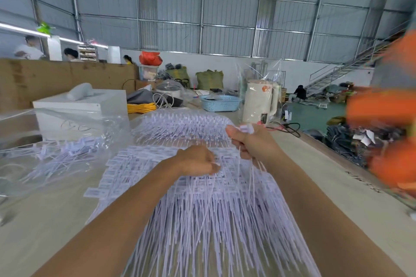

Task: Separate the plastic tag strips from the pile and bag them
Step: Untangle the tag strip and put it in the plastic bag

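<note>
handwritten dark marks on the table (pixel 326 164) near the right edge, too skewed to read. printed lines on the label heads of the tag strips (pixel 202 198), too small and blurred to read. an orange round mark on the cream electric kettle (pixel 260 100), not legible.

right hand (pixel 254 141) raised over the pile, clenched round a small bunch of strips (pixel 246 129), heads poking out above the thumb, thin tails trailing down to the heap. left hand (pixel 195 162) knuckles up on the label heads of the pile, fingers curled down into them; whether gripping any, cannot tell.

near pile fanned across the table in front, tails toward the camera, heads away. second heap of strips (pixel 182 126) just beyond, further back on the table.

clear plastic bag (pixel 56 137) lying at the left, loose strips inside it. another clear bag (pixel 258 74) standing behind the kettle. blue perforated basket (pixel 219 103) beside the kettle, dark items in it, unclear what. white box (pixel 81 105) behind the bag, a pale rounded object on top. yellow coiled cable (pixel 140 108) beside the box. blurred orange shapes (pixel 382 108) at the right edge, unidentifiable.
</note>
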The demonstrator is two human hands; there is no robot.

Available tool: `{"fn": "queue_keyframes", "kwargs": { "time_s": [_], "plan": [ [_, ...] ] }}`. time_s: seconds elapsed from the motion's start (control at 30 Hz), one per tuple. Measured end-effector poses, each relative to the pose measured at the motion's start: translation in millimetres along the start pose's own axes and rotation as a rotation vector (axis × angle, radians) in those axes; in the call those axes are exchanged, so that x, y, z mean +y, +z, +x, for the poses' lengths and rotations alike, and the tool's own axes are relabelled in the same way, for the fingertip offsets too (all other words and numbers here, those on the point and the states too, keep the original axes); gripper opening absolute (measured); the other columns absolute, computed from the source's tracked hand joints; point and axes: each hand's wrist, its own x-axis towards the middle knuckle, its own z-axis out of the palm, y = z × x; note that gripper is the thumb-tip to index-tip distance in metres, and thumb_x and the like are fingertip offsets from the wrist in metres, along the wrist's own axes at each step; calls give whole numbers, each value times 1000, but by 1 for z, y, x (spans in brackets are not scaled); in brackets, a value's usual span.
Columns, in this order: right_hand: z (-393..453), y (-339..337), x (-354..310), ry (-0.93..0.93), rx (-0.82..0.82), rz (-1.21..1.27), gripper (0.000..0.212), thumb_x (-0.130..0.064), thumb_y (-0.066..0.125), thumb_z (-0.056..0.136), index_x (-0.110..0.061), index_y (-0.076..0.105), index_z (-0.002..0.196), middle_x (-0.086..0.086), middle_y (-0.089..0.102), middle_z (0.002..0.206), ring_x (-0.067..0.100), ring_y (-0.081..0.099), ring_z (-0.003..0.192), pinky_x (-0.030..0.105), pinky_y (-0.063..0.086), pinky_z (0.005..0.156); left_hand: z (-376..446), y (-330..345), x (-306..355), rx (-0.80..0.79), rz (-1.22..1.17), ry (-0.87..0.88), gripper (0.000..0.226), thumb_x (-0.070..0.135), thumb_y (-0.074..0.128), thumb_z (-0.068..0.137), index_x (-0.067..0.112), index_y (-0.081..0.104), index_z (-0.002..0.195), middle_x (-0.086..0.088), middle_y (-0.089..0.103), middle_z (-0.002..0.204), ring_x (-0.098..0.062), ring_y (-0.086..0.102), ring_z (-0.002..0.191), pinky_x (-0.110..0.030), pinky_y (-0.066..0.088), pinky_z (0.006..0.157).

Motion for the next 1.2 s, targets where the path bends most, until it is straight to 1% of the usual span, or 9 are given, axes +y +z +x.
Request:
{"fn": "queue_keyframes", "kwargs": {
  "time_s": [0.1, 0.17, 0.27, 0.53, 0.67, 0.83, 0.97, 1.1, 1.2],
  "plan": [
    [1, 7, -14, -187, 131, -146, 28, -19, 63, 90, -6, 44, 73, 4, 41, 52, 5, 34, 40, 19, 30, 43, -4, 1, 4, 111, 53, 17, 38, 42, 55, 91, 21, 56, 123, -3, 48, 128, -25, 39, 129, -44, 31, 108],
    [1, 13, -19, -141, 98, 61, 29, -18, 65, 88, -5, 48, 68, 4, 41, 52, 4, 35, 37, 17, 30, 39, -14, -2, 16, 257, -396, 83, 32, 39, 45, 97, 16, 59, 115, -6, 58, 113, -25, 55, 112, -40, 44, 99],
    [3, 25, -16, -69, 186, 160, 28, -20, 66, 87, -5, 56, 66, 10, 53, 57, 14, 52, 42, 18, 43, 39, -30, -6, 43, 18, -1086, 68, 56, 59, 32, 92, 13, 62, 101, -9, 69, 89, -24, 68, 83, -35, 56, 78],
    [21, 60, 6, -232, 697, -189, 25, -22, 57, 92, 3, 58, 95, 18, 63, 91, 27, 55, 80, 26, 31, 64, -63, -4, 25, 9, -1012, 45, 22, 21, 50, 97, 1, 61, 98, -5, 59, 78, -7, 49, 48, -18, 45, 47],
    [22, 87, 19, -281, 549, -335, 16, -8, 52, 90, 1, 54, 103, 17, 55, 98, 29, 54, 88, 25, 29, 67, -77, -14, -1, 135, -849, -65, 21, 15, 52, 96, -1, 66, 94, 0, 50, 61, -4, 38, 38, -14, 30, 39],
    [13, 133, 27, -388, 177, -506, 24, -32, 52, 94, -17, 36, 103, 5, 42, 83, 13, 42, 62, 19, 29, 53, -103, -30, -45, 287, -390, -87, 42, 19, 55, 94, 9, 43, 55, 0, 33, 49, -7, 29, 40, -20, 26, 45],
    [1, 180, 21, -198, -109, -280, 45, -37, 49, 95, -4, 37, 124, 13, 56, 96, 32, 61, 81, 40, 51, 68, -140, -48, -89, 336, -294, -172, 44, 23, 59, 92, 12, 48, 50, 2, 40, 45, -7, 33, 40, -17, 30, 45],
    [-6, 233, 7, -33, -364, 98, 27, -26, 55, 94, -17, 40, 113, 1, 56, 86, 16, 62, 57, 20, 49, 47, -184, -76, -142, 458, -262, -305, 40, 20, 61, 90, 6, 57, 53, 6, 46, 44, -4, 36, 40, -11, 30, 41],
    [-3, 274, 2, -110, -422, 85, 11, -15, 60, 90, -9, 50, 90, 7, 57, 87, 14, 65, 59, 20, 54, 53, -212, -99, -181, 431, -281, -416, 36, 16, 62, 89, 2, 58, 57, 1, 46, 49, -9, 34, 42, -19, 30, 44]
  ]
}}
